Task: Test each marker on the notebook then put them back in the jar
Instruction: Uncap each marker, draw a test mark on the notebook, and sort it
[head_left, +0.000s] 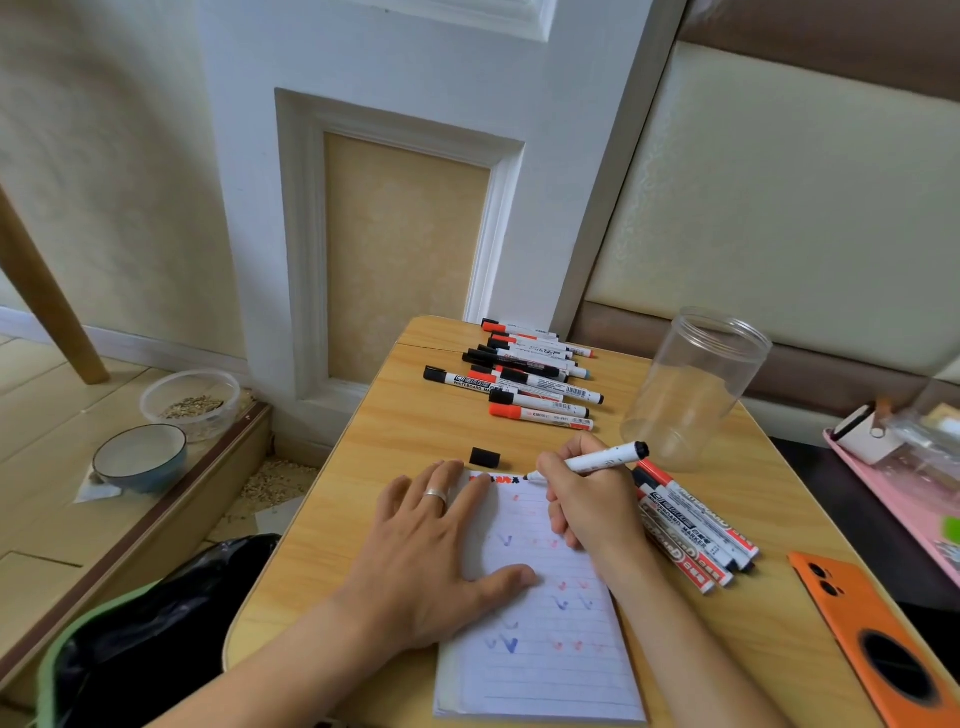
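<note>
While the left hand (431, 545) lies flat with straight fingers on the notebook (540, 623), pressing its left side down onto the wooden table (405, 431), the right hand (587, 499) grips an uncapped marker (597, 460) and has its dark tip touching the top edge of the page. That page carries small red and blue check marks (with a row of red and black scribbles along the top). A loose black cap (484, 458) sits on the table just beyond the notebook. Beside the right hand lies a small bunch of capped markers (696, 530), and a larger pile of markers (524, 374) rests at the far end of the table. The clear jar (696, 384) stands upright near the right hand, with nothing visible inside. An orange phone (878, 644) lies at the near right edge.
</note>
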